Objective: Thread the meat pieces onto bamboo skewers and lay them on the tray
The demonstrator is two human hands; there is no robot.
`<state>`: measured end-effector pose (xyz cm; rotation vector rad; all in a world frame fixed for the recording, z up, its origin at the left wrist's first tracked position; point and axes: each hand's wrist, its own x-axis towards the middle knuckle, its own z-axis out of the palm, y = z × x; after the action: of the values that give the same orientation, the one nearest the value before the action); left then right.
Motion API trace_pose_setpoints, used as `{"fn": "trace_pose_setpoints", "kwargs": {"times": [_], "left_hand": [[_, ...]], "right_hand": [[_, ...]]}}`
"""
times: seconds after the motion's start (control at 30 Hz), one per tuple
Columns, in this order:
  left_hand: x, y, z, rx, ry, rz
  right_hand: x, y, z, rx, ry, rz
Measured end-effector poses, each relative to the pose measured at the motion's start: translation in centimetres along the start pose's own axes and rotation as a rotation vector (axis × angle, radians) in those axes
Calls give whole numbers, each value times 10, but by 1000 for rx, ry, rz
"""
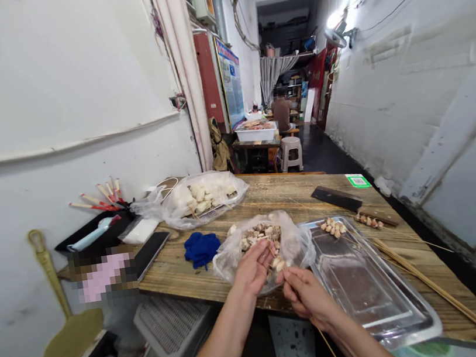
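Hands (279, 282) at bag (263, 246), table edge (183, 289)

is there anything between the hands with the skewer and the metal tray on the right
Nothing visible. The right hand holds the skewer beside the left hand at the bag of pieces; the metal tray lies right next to them.

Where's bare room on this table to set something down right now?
The metal tray is mostly bare below its small skewered pile. Bare wood lies between the far food bag and the cleaver. It is crowded around the near bag and both hands.
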<state>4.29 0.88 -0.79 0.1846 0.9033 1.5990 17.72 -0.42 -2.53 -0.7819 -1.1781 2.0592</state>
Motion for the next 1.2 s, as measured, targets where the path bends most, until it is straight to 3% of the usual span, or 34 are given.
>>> {"fn": "trace_pose_setpoints", "kwargs": {"times": [0.37, 1.2], "left_hand": [[-2, 3, 4, 36, 40, -96], [-8, 5, 7, 191, 0, -5]], "right_hand": [[-3, -8, 2, 3, -13, -13], [-5, -12, -3, 1, -8, 0]]}}
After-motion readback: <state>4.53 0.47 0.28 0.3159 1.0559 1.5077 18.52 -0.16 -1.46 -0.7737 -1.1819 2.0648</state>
